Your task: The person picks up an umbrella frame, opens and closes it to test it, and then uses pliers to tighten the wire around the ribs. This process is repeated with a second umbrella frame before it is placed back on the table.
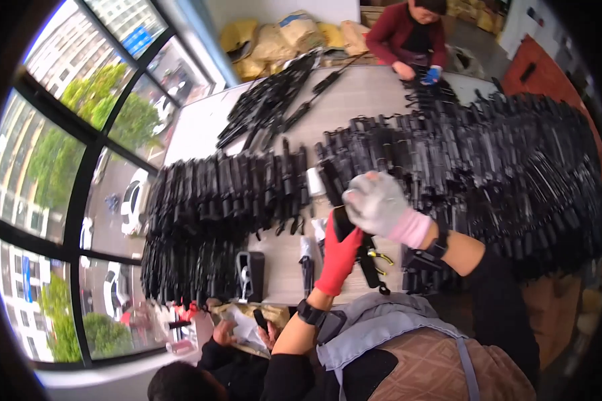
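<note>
My left hand (pixel 338 260), in a red glove, is closed around a black folded umbrella (pixel 343 224) over the near side of the table. My right hand (pixel 380 206), in a whitish glove with a pink cuff, is closed at the umbrella's upper part, close above the left. Blur and the gloves hide just how its fingers sit. Pliers with yellow handles (pixel 381 259) lie just right of my left hand. An umbrella in clear wrapping (pixel 306 264) rests to its left. Dense rows of black umbrellas (pixel 207 194) fill the left side, and a larger pile (pixel 488 167) covers the right.
A black box-like stand (pixel 249 275) is at the table's near edge. Longer black umbrellas (pixel 267 93) lie at the far left. A co-worker in dark red (pixel 408 37) handles umbrellas across the table; another person (pixel 227 361) sits close at my left. Sacks (pixel 294 37) stand behind.
</note>
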Action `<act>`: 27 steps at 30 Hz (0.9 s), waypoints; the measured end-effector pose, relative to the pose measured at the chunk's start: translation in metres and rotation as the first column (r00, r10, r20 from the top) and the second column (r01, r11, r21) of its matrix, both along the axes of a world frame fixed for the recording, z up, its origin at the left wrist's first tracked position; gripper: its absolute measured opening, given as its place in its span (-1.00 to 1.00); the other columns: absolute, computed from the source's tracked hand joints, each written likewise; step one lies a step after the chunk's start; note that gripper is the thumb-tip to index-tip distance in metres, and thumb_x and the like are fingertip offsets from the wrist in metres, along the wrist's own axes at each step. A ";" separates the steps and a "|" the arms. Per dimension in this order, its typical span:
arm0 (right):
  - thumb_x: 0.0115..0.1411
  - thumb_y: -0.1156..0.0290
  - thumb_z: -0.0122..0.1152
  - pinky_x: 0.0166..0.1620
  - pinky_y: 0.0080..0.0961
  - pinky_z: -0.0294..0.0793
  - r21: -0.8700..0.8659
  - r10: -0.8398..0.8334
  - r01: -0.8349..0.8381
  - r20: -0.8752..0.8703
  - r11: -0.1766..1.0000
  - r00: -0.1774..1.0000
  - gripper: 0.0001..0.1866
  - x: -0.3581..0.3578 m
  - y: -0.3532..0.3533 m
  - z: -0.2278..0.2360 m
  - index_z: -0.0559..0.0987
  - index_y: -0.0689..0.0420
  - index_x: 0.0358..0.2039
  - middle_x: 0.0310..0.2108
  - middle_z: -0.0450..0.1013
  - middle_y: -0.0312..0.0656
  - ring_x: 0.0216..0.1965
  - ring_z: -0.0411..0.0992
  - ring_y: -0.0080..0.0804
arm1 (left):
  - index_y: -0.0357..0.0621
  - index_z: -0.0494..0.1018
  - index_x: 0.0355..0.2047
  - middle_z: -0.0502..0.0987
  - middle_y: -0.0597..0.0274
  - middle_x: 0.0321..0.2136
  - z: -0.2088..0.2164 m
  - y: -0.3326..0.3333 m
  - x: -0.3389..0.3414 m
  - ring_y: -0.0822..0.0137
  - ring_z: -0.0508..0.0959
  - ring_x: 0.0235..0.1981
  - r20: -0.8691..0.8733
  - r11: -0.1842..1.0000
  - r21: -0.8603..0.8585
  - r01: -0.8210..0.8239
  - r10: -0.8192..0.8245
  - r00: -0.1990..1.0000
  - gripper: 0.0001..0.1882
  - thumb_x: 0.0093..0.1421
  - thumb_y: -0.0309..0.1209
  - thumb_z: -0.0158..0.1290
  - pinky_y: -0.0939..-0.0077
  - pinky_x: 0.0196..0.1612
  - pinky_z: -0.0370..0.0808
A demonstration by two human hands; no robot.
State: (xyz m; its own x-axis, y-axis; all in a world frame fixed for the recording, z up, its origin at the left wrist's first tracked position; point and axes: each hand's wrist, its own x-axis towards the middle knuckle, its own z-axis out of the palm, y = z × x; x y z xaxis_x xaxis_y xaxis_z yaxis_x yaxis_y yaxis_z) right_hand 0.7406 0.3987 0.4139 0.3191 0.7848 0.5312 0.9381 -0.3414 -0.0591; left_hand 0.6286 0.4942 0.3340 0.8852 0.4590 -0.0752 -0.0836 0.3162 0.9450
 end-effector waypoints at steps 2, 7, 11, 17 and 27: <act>0.04 0.38 0.16 -0.24 -0.22 0.42 -0.168 0.208 -0.186 0.124 0.968 0.970 -0.90 -0.006 -0.006 0.019 0.52 0.10 -0.42 -0.40 0.35 -0.17 -0.31 0.41 -0.17 | -0.28 0.31 0.11 0.50 0.21 -0.22 -0.004 0.001 -0.007 0.42 0.49 -0.28 -0.068 0.979 0.195 -0.058 0.073 0.995 -0.45 0.10 -0.48 0.18 0.51 -0.20 0.48; 0.08 0.32 0.10 -0.23 -0.14 0.41 0.350 0.226 0.227 -0.871 0.909 0.436 -0.82 -0.038 -0.024 0.013 0.51 0.19 -0.46 -0.47 0.45 0.05 -0.39 0.44 0.03 | -0.25 0.40 -0.01 0.59 -0.03 -0.27 -0.030 0.031 -0.025 0.23 0.60 -0.24 -0.027 0.626 0.780 -0.028 0.078 0.997 -0.43 -0.03 -0.37 0.29 0.36 -0.17 0.50; 0.14 0.29 0.08 -0.32 -0.23 0.43 -0.198 -0.250 0.154 -0.820 0.968 0.515 -0.77 -0.039 -0.079 -0.042 0.49 0.22 -0.48 -0.55 0.45 -0.02 -0.49 0.44 -0.04 | -0.19 0.43 -0.05 0.60 0.02 -0.35 -0.033 0.048 -0.029 0.11 0.62 -0.35 -0.296 0.280 0.917 0.283 0.004 0.955 -0.53 0.01 -0.38 0.25 0.26 -0.29 0.51; 0.31 0.30 -0.06 -0.46 -0.45 0.36 0.215 0.202 0.079 -0.969 0.974 0.145 -0.76 -0.022 -0.145 -0.080 0.50 0.20 -0.27 -0.65 0.35 -0.23 -0.60 0.34 -0.41 | -0.19 0.42 -0.29 0.51 0.17 -0.54 -0.071 0.067 -0.022 0.17 0.55 -0.47 -0.505 0.713 0.425 0.558 -0.325 0.800 -0.73 0.06 -0.33 0.18 0.21 -0.37 0.47; 0.32 0.19 0.04 -0.37 -0.49 0.41 0.287 0.448 0.387 -0.782 0.876 -0.434 -0.50 -0.081 -0.088 -0.017 0.35 0.19 0.18 -0.46 0.38 -0.36 -0.48 0.37 -0.56 | -0.27 0.41 -0.03 0.55 0.17 -0.21 0.019 0.030 0.047 0.21 0.52 -0.18 0.112 0.939 -0.291 0.184 -0.158 0.981 -0.47 0.25 -0.02 -0.02 0.27 0.03 0.41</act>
State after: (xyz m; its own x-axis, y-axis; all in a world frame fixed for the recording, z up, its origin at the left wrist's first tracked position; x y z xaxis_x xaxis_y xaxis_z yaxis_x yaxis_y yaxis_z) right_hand 0.6592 0.3104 0.3971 0.5973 0.7362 -0.3181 -0.5871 0.1312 -0.7988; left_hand 0.6758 0.5240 0.3528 0.9575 0.2683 -0.1059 -0.0798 0.5992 0.7966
